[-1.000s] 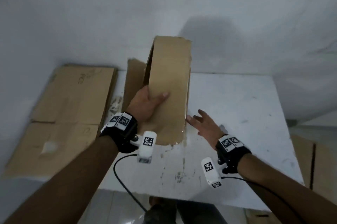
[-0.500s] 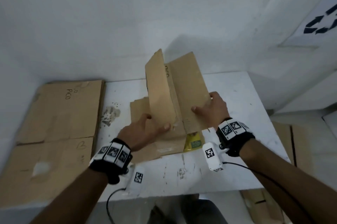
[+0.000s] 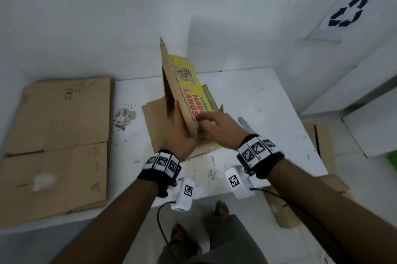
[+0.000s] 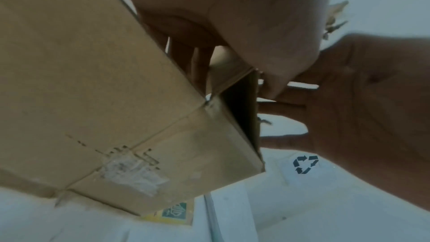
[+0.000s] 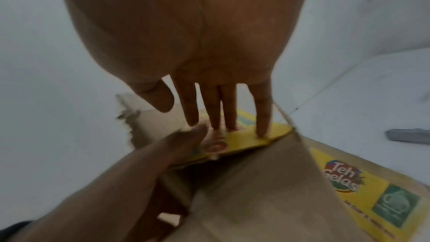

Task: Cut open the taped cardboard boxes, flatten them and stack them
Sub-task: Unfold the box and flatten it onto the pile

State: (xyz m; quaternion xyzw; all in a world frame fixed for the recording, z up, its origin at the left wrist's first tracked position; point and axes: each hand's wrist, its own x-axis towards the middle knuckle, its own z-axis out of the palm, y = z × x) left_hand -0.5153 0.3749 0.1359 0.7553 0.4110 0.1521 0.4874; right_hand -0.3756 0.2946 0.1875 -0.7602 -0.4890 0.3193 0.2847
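A half-collapsed cardboard box point(image 3: 182, 83) with a yellow printed face stands on edge at the middle of the white table point(image 3: 268, 113), over one of its own flaps lying flat. My left hand point(image 3: 182, 134) pinches the near lower edge of the upright panel; its thumb lies on the yellow side in the right wrist view, fingers behind. My right hand point(image 3: 214, 123) presses straight fingers point(image 5: 218, 113) against the yellow face next to that thumb. The left wrist view shows the brown underside of the box point(image 4: 116, 98) with a scrap of old tape point(image 4: 135, 176).
A stack of flattened cardboard point(image 3: 58, 134) covers the table's left part. A grey tool point(image 3: 245, 123) lies on the table just right of the box. More cardboard lies on the floor at the right point(image 3: 322, 137). A recycling sign point(image 3: 348, 13) marks the white surface at the upper right.
The box has turned so that its yellow printed face shows, and the panel stands steeper. My right hand moved from the box's right edge onto the yellow face; my left hand shifted to the near edge.
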